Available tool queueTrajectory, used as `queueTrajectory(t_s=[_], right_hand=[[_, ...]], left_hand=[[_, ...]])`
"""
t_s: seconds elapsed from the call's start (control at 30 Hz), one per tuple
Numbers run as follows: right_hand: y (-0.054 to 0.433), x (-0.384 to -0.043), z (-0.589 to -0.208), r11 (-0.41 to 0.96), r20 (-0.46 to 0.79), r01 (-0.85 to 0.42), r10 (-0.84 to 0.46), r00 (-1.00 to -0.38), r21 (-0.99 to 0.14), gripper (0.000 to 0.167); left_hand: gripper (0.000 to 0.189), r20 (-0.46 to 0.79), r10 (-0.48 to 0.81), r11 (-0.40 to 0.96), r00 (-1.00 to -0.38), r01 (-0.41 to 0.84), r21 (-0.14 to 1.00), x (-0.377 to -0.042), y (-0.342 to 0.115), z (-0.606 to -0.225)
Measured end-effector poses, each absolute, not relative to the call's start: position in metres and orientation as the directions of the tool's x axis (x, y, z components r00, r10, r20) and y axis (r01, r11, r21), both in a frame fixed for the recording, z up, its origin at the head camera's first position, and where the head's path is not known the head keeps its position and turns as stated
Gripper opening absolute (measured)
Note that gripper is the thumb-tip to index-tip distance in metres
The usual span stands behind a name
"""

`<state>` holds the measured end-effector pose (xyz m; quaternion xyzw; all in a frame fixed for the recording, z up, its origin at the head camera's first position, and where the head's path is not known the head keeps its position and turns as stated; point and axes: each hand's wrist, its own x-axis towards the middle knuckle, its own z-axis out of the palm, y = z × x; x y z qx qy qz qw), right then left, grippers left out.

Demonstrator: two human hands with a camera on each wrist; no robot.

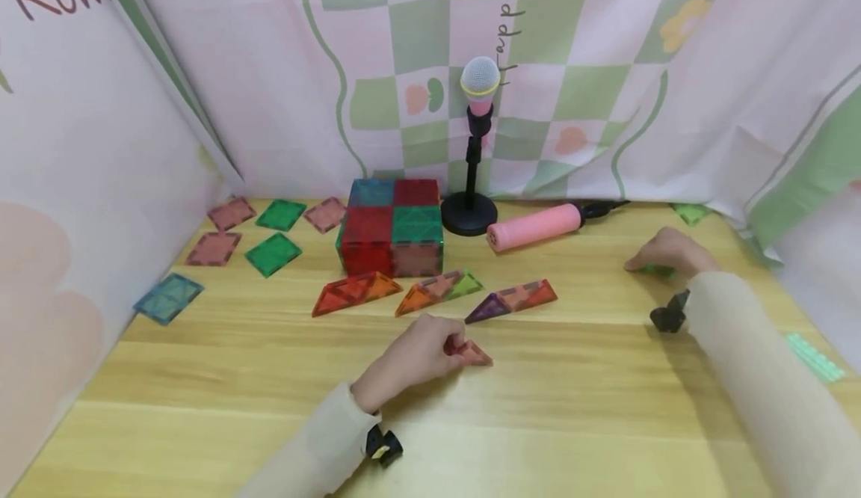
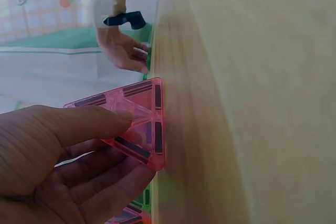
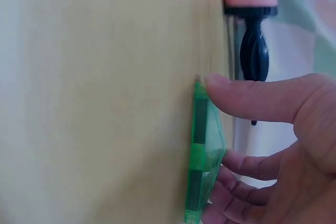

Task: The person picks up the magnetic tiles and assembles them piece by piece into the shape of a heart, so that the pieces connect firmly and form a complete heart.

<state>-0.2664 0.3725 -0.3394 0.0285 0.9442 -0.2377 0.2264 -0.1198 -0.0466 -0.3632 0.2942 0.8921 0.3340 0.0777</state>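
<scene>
My left hand (image 1: pixel 420 348) pinches a translucent pink triangular magnetic tile (image 2: pixel 137 100) between thumb and fingers, its edge right at the wooden table. Off to the right, my right hand (image 1: pixel 676 251) holds a green triangular magnetic tile (image 3: pixel 199 153), thumb at one corner and fingers along the far side. Ahead of the left hand stand three strips of joined triangular tiles: a red-orange one (image 1: pixel 356 292), an orange, pink and green one (image 1: pixel 439 291), and a purple, pink and red one (image 1: pixel 514 300). Behind them is a box built of coloured square tiles (image 1: pixel 417 223).
A microphone on a black stand (image 1: pixel 471 210) is beside the tile box, with a pink cylinder (image 1: pixel 534 227) to its right. Several loose square tiles (image 1: pixel 273 254) lie at the left. A green tile (image 1: pixel 690 212) lies back right; a mint-green strip (image 1: pixel 814 356) lies near the right edge.
</scene>
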Motion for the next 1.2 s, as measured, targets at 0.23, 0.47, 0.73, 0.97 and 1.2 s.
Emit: queueTrajectory(t_s=[0.23,0.47,0.73,0.97,1.2], right_hand=[[0.358,-0.226,-0.342,0.881,-0.352,0.058,-0.126,-0.927,-0.47,0.082],[0.331,-0.181,-0.342,0.853,-0.146,-0.088,-0.188,-0.971,-0.514,0.032],[0.273,-0.129,-0.321,0.781,0.038,-0.256,-0.287,-0.957,-0.57,0.013],[0.208,-0.11,-0.319,0.692,0.076,-0.346,-0.39,-0.918,-0.634,0.013],[0.169,-0.108,-0.338,0.63,0.127,-0.421,-0.456,-0.881,-0.653,0.016]], left_hand=[[0.026,0.057,0.575,0.598,-0.816,0.467,0.651,-0.12,-0.047,-0.362],[0.026,0.073,0.578,0.586,-0.813,0.475,0.657,-0.12,-0.047,-0.362],[0.026,0.041,0.567,0.602,-0.822,0.448,0.661,-0.118,-0.045,-0.361],[0.025,0.049,0.579,0.594,-0.814,0.462,0.658,-0.118,-0.044,-0.361],[0.024,0.016,0.568,0.596,-0.823,0.425,0.681,-0.118,-0.045,-0.36]])
